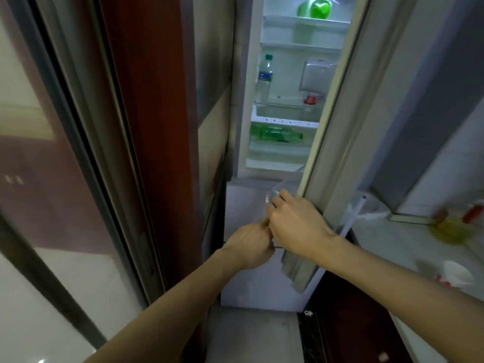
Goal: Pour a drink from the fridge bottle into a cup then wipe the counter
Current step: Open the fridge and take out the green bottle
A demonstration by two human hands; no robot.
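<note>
fridge door (337,142) open, i've got a clear cup (281,189) in my right hand (296,221), left hand (251,243) fingers curled beside it, holding what i cannot tell; bottle (264,77) at upper centre untouched, pouring and wiping remain.

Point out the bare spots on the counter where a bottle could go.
Bare counter lies between the fridge door and the yellow item. Crowded further right: the yellow item, a red thing, and the white cup nearer you.

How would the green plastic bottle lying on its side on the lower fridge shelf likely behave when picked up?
The green plastic bottle lying on its side would probably roll if nudged, being round and horizontal. Its translucent plastic suggests a light, slightly squeezable body, not fragile. How full it is cannot be told, so its weight is uncertain.
</note>
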